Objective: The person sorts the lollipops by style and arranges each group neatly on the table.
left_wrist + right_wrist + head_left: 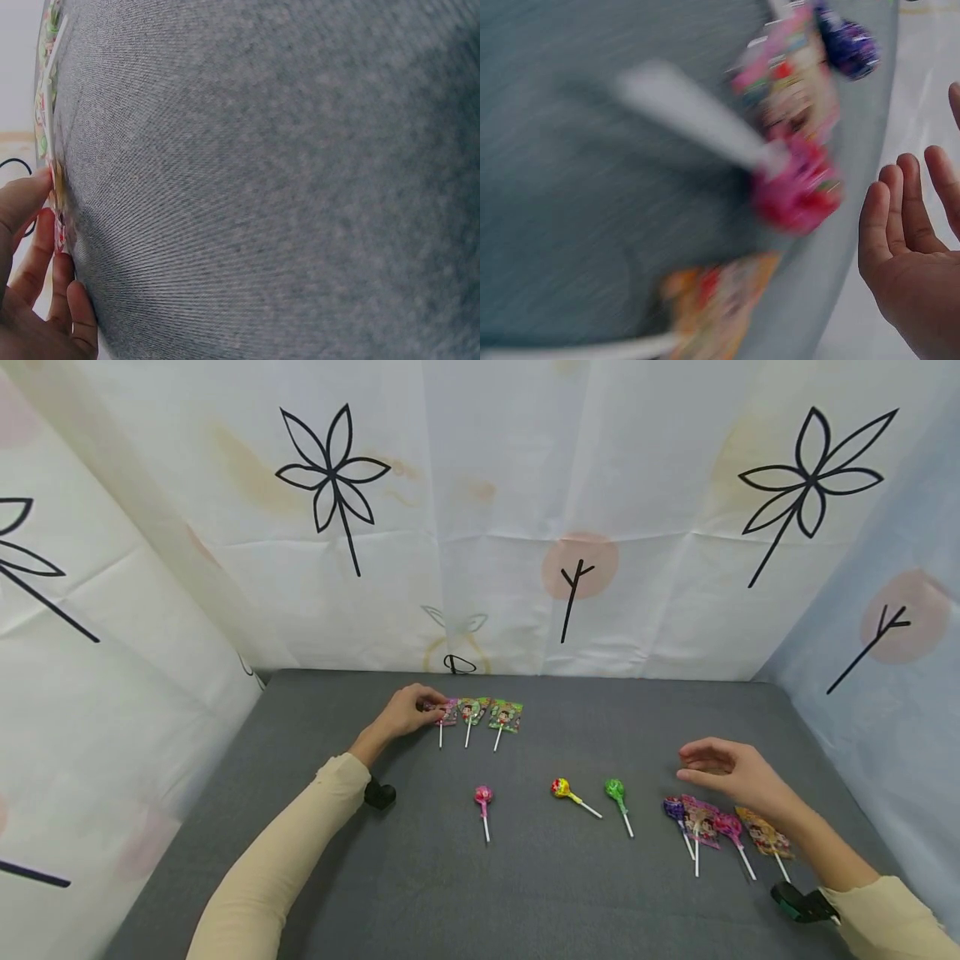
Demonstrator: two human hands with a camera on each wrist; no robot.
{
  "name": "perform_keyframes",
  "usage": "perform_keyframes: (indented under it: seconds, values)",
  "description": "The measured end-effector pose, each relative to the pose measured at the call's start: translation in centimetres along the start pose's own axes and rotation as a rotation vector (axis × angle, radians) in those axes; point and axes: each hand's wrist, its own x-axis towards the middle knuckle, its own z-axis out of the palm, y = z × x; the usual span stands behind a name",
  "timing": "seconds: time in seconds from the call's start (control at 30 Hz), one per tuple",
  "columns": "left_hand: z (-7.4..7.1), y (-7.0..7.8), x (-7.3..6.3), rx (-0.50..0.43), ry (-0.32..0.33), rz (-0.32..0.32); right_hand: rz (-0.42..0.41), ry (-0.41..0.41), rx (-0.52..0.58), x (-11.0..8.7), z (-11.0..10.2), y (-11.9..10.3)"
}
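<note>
At the far left of the table, my left hand (405,712) holds the edge of a flat lollipop in a pink-purple wrapper (448,713), its white stick pointing toward me. In the left wrist view, thumb and fingertips (46,217) are at the wrapper, close over the cloth. Two flat green-wrapped lollipops, one (474,710) beside it and another (506,716) farther right, continue the row. My right hand (738,774) hovers with loosely bent fingers and holds nothing. Near it lie a purple ball lollipop (674,809), a flat pink one (701,821), a pink ball one (728,827) and a flat orange one (763,833).
Mid-table lie a pink ball lollipop (483,795), a yellow-red one (561,787) and a green one (615,790), spaced apart. A grey cloth covers the table (555,893). White printed curtains (487,510) hang behind and at both sides.
</note>
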Motion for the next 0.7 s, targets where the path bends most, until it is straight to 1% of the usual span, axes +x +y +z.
perform_keyframes:
  seconds: [0.13,0.27,0.37,0.5,0.7]
  values:
    - [0.0,0.0,0.0,0.002,0.003,0.001,-0.039,0.002,-0.046,-1.6,-0.1,1.2]
    - [0.0,0.0,0.0,0.008,0.004,-0.005,-0.054,-0.013,-0.075,-2.5,0.3,2.2]
    - [0.0,0.0,0.0,0.001,0.002,-0.007,-0.087,-0.02,-0.123,-2.8,0.7,2.6]
    - [0.1,-0.3,0.1,-0.019,0.003,-0.001,-0.122,0.004,-0.206,-3.0,1.2,3.2]
    - [0.1,-0.4,0.2,-0.016,0.002,0.006,-0.159,0.022,-0.255,-3.1,1.5,3.6]
